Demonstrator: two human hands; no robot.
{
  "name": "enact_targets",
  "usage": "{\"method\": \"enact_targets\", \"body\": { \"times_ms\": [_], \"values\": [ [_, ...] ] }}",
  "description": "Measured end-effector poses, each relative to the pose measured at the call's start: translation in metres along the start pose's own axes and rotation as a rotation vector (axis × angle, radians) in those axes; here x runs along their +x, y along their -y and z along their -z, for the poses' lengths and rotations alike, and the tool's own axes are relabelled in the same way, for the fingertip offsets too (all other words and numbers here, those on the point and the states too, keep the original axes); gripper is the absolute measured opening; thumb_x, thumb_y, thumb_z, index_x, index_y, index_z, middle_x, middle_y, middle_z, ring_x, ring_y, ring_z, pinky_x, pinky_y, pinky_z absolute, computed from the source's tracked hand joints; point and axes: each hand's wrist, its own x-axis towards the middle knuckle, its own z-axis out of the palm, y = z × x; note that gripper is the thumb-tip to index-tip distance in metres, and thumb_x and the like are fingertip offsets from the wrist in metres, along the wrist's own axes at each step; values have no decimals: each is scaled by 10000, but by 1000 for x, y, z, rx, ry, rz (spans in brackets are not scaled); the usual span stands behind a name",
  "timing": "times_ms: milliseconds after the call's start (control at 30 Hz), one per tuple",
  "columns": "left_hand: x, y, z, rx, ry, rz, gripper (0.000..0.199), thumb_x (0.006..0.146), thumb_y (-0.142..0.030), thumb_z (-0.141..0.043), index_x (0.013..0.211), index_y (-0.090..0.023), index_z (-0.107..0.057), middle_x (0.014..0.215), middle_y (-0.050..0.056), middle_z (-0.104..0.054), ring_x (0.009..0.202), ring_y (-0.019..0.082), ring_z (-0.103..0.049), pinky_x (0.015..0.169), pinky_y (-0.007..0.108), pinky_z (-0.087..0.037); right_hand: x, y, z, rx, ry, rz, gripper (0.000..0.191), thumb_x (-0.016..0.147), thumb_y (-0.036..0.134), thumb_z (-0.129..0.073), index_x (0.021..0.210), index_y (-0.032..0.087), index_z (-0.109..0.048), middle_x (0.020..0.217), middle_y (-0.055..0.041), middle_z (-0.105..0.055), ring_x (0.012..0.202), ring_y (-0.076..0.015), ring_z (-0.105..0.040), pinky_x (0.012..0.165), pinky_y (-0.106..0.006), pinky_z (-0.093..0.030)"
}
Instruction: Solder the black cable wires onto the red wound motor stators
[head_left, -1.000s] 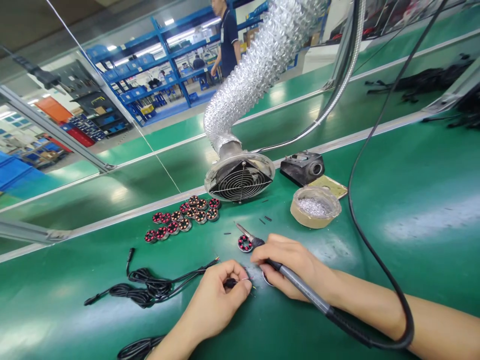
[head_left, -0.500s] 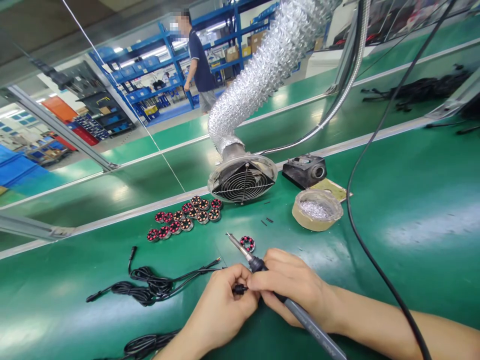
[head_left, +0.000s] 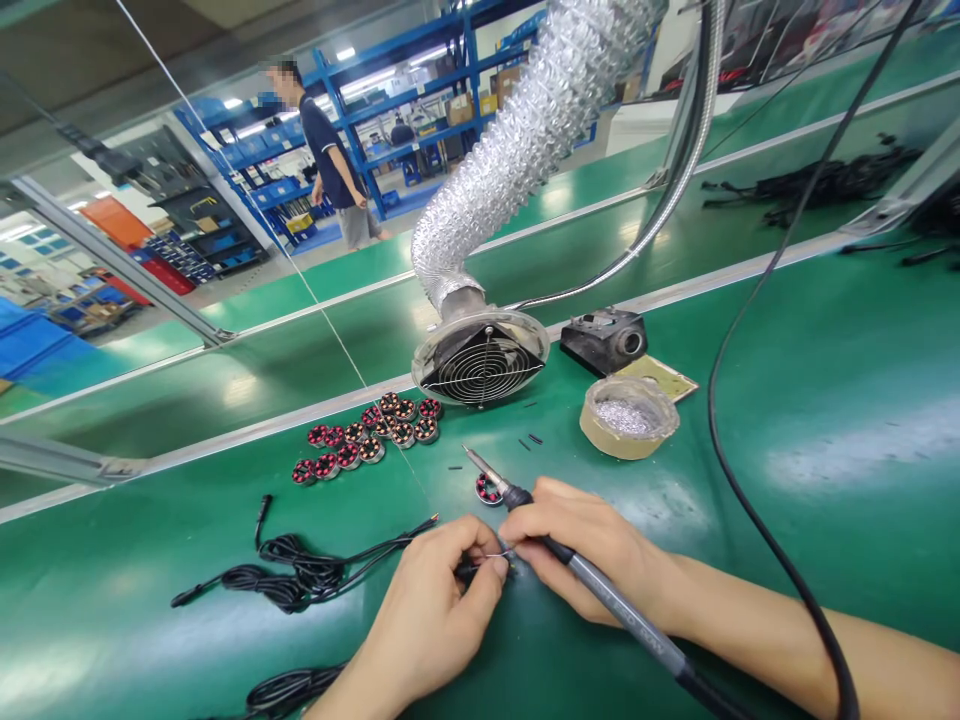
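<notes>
My left hand (head_left: 448,600) pinches a small black cable end (head_left: 466,570) with thin wires showing at the fingertips. My right hand (head_left: 592,545) is closed around a grey soldering iron (head_left: 626,612), its metal tip pointing up and left. The right fingertips meet the thin wires beside my left thumb. Just behind the iron's shaft lies one round coil part (head_left: 487,490) with red windings, partly covered by it. Several similar coil parts (head_left: 349,456) stand in rows farther back on the green bench.
A round fan hood (head_left: 484,365) on a silver duct (head_left: 480,200) stands behind the hands. Right of it are a black iron holder (head_left: 607,342) and a tub of metal shavings (head_left: 630,425). Black cables (head_left: 289,575) lie at left. A person (head_left: 330,155) is beyond the bench.
My hands have parted slightly, and thin wires now show between them. The iron's tip has shifted a little right and up. A small dark piece shows near the tip. The person has moved left.
</notes>
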Motion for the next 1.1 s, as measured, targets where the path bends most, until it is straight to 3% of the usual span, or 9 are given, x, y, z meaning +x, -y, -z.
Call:
{"method": "enact_targets", "body": {
  "times_ms": [200,367,633,733,933,1100],
  "values": [
    [6,8,-7,-351,94,80,202,859,-360,-504,771,-185,-554,638,-19,-537,621,141,-474,604,250,-362,-3,2,-7,-45,-58,-37,226,880,9,-496,1018,173,-569,788,-17,-667,620,-130,-485,590,-235,-418],
    [15,10,-14,-470,36,136,204,761,-359,-531,640,-196,-509,504,-57,-444,509,112,-382,525,237,-317,-5,-1,-8,-59,-74,-28,236,878,7,-498,1029,164,-589,782,-25,-680,617,-134,-499,584,-245,-439],
    [21,13,-17,-420,-6,216,144,669,-316,-502,600,-193,-531,494,-80,-371,495,96,-305,500,231,-247,-1,30,39,-64,-92,-203,382,933,125,-518,1302,214,-563,756,-17,-634,640,-151,-560,593,-265,-491],
    [22,13,-17,-409,17,226,173,679,-343,-494,604,-193,-534,500,-75,-382,496,98,-300,502,237,-229,-7,42,46,-30,-75,-279,363,895,141,-516,1241,209,-605,687,2,-568,583,-142,-542,527,-260,-451],
    [23,16,-17,-356,38,190,176,722,-332,-500,638,-189,-558,522,-70,-402,522,107,-338,535,241,-258,-15,34,35,-19,-164,-392,205,770,84,-485,850,212,-624,598,41,-530,486,-107,-476,450,-239,-350],
    [19,17,-18,-347,21,156,165,754,-307,-515,650,-188,-560,539,-65,-434,531,109,-373,557,239,-287,-20,27,26,38,-194,-372,247,744,70,-475,843,202,-658,604,19,-559,498,-121,-495,445,-247,-351]
  ]
}}
